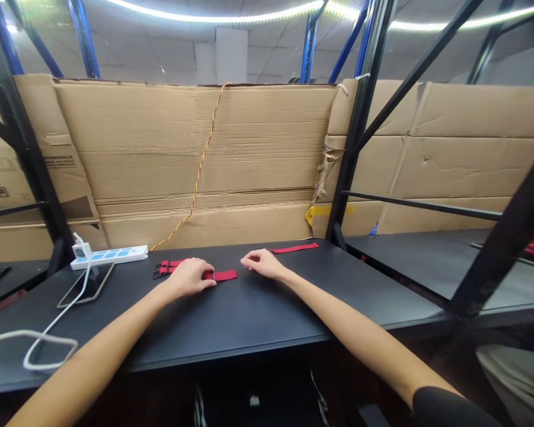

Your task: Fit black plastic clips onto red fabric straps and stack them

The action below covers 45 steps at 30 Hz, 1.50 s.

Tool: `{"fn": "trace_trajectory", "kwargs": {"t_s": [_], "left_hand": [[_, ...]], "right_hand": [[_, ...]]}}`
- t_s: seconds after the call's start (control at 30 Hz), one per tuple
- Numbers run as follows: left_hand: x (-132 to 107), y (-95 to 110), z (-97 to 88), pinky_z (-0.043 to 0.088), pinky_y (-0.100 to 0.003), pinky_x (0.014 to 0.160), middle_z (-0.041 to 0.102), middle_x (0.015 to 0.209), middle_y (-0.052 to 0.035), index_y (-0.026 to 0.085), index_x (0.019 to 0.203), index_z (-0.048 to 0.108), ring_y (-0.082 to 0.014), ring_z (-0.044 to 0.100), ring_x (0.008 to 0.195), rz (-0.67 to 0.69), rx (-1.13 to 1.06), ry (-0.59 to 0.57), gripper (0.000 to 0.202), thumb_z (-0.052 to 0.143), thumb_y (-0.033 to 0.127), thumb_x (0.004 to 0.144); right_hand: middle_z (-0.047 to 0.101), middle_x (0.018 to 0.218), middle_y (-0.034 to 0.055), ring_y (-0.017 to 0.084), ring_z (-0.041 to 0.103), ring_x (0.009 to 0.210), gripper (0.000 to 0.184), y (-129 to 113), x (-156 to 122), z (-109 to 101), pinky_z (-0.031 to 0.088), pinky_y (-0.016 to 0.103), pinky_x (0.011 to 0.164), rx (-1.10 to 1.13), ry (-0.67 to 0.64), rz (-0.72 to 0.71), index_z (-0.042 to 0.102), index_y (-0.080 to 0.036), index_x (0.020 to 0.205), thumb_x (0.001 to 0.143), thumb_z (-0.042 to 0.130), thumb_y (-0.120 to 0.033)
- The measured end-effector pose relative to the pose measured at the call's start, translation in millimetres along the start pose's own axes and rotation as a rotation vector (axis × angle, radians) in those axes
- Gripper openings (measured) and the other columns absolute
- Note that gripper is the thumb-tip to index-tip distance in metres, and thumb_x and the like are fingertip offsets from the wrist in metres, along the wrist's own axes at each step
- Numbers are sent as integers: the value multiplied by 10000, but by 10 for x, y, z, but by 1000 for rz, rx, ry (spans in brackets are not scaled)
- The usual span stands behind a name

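Note:
A red webbing strap [225, 275] with a black buckle at its left end lies on the black table [249, 314]. My left hand [190, 277] rests on top of this strap, fingers curled down over its middle. My right hand [263, 263] lies palm down on the table just right of the strap's end, fingers bent and touching the surface, nothing seen in it. A second red strap [295, 248] lies flat behind my right hand, apart from it.
A white power strip [109, 256] with a charger plugged in sits at the back left, its white cable [48, 332] looping forward. A phone [86, 284] lies beside it. Cardboard sheets [204, 160] wall the back. Black frame posts [356, 154] stand at the right.

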<state>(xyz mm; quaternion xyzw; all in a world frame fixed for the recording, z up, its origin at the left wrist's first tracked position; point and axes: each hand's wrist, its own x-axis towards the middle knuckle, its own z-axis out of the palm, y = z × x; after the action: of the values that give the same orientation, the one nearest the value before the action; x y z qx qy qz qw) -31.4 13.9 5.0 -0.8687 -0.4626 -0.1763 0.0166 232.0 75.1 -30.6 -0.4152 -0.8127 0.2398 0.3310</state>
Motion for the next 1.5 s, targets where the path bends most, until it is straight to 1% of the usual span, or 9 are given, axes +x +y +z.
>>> {"fn": "trace_trajectory", "kwargs": {"t_s": [0.13,0.3,0.47,0.57,0.7,0.93,1.13,1.33,1.5], "left_hand": [[-25,-73,-48,442,-299,759,706,920,-73,242,942,723,-245,629,895,-91,172,-76,214,606,310,778],[-47,-93,-92,446,-297,698,659,970,-106,173,817,702,-248,616,903,-201,378,-183,173,540,135,769],[-49,-46,-82,434,-336,766,627,980,-120,166,845,692,-254,586,941,-170,445,-100,201,494,198,843],[-40,49,-31,427,-329,801,623,1025,-107,196,956,693,-238,583,952,-41,300,-43,278,457,332,899],[-52,180,105,407,-326,877,580,1242,-90,241,1202,601,-238,551,1083,147,83,-74,374,430,417,920],[-55,233,193,372,-370,911,646,1181,-89,224,1027,700,-253,532,1112,225,-17,-124,355,425,425,928],[-52,310,118,397,-326,875,707,849,-78,190,709,706,-208,614,873,310,-106,-128,330,533,421,869],[-68,303,130,451,-277,769,667,982,-74,224,999,702,-197,615,880,289,-55,-130,282,447,251,882],[-52,212,163,463,-301,759,639,1005,-102,188,913,719,-222,612,898,163,81,-98,300,428,254,877]], "right_hand": [[602,1188,160,264,543,1102,325,309,-2,-351,398,382,925,-633,127,251,628,-153,1097,877,492,-350],[609,1162,187,297,564,1072,375,608,-90,-744,422,431,861,-779,71,538,647,-132,1045,930,379,-367],[688,952,133,243,622,902,375,396,-87,-636,431,305,751,-745,29,400,702,-152,872,889,447,-426],[685,743,69,204,620,717,456,160,-52,-410,419,268,666,-513,-78,60,702,-151,761,891,423,-488],[702,856,53,186,624,779,443,84,0,-266,447,267,724,-289,-7,-160,701,-153,907,927,373,-449],[511,1360,116,229,469,1243,401,471,-20,-411,371,343,997,-664,-8,155,552,-179,1268,947,377,-342],[678,1062,110,234,611,992,361,374,-12,-435,432,301,843,-758,-59,182,689,-184,1008,913,425,-411],[662,1064,101,221,605,966,298,287,-16,-402,433,276,782,-805,-21,186,690,-201,1005,878,492,-383],[663,1012,106,216,607,927,300,275,-23,-392,434,270,762,-805,-32,206,706,-190,921,875,495,-398]]}}
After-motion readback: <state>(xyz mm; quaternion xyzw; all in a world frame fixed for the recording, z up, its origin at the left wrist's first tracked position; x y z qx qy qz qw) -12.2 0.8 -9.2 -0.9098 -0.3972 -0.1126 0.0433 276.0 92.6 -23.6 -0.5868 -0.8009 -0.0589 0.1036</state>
